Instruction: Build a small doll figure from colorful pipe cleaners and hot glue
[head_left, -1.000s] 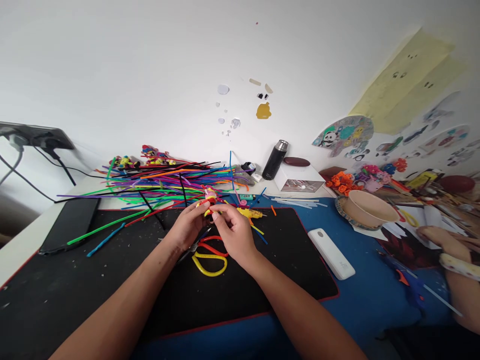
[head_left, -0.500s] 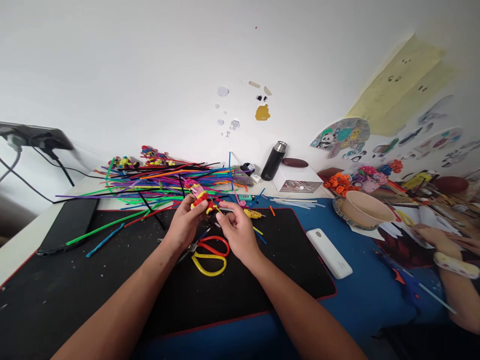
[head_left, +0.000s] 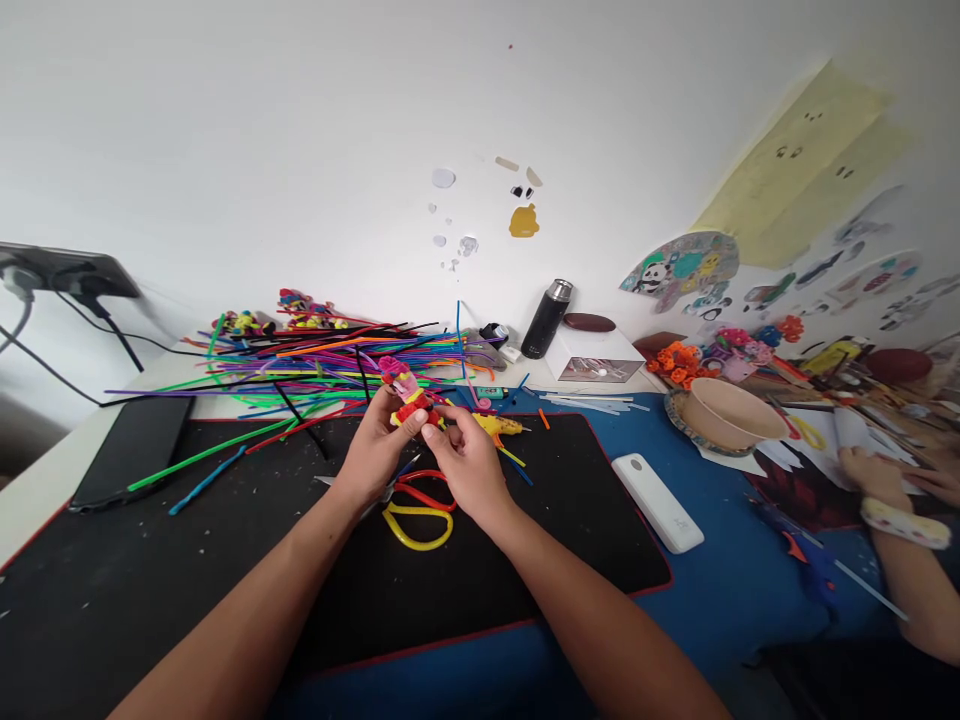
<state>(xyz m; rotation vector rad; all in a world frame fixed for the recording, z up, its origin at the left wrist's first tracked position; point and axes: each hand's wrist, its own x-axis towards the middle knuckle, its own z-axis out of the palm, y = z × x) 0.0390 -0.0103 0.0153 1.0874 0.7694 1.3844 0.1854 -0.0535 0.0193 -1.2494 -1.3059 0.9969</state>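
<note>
A small pipe-cleaner figure (head_left: 406, 392), pink, red and yellow, is held upright above the black mat (head_left: 570, 540). My left hand (head_left: 379, 445) grips it from the left, thumb across its lower front. On the other side, my right hand (head_left: 471, 460) has its thumb and fingers closed on the figure's lower part, which is mostly covered. Scissors (head_left: 420, 530) with red and yellow handles lie on the mat below my hands, blades partly behind my left wrist. A yellow glue gun (head_left: 501, 425) rests just beyond my right hand.
Many coloured pipe cleaners (head_left: 337, 360) are heaped along the wall. A black flask (head_left: 547, 320) leans by a white box (head_left: 596, 355). To the right lie a white power bank (head_left: 658, 503) and a pinkish bowl (head_left: 739, 412). Another person's hands (head_left: 874, 475) work over paper at far right.
The figure is turned more upright, its head higher. My right fingers have moved in from a strand at its lower end to hold its body, thumbs now close together.
</note>
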